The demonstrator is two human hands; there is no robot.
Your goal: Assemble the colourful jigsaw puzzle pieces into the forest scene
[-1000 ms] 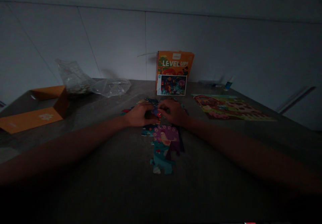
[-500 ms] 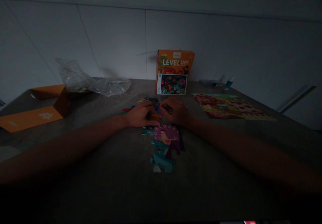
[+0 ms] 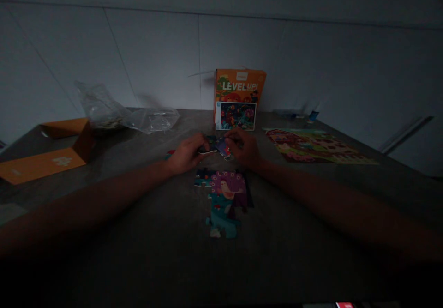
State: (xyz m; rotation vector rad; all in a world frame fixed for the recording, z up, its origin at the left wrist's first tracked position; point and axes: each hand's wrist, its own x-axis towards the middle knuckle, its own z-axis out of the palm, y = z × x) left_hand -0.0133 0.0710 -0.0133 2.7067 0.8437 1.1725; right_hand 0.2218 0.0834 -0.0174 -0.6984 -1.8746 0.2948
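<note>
My left hand (image 3: 189, 153) is closed on a dark puzzle piece (image 3: 208, 151) whose pale edge shows below the fingers. Across from it, my right hand (image 3: 243, 148) pinches a purple-blue puzzle piece (image 3: 222, 147) with a bit of red on it. Both pieces are just above or on a loose pile of puzzle pieces, largely hidden by the hands. Nearer to me lies a joined section of puzzle (image 3: 226, 202), with a pink creature at its top and teal below. The dim light blurs the finer detail.
An orange box (image 3: 238, 84) marked "LEVEL UP!" stands at the back, a picture card (image 3: 236, 116) leaning on it. At right lies a finished farm puzzle (image 3: 311, 146), with a small blue-white bottle (image 3: 313, 115) behind. Left are an open orange box (image 3: 65, 158) and clear plastic bags (image 3: 154, 119).
An orange piece that was under my left hand is out of sight. Both hands have shifted slightly up and apart, and a purple-blue piece now shows at my right fingers.
</note>
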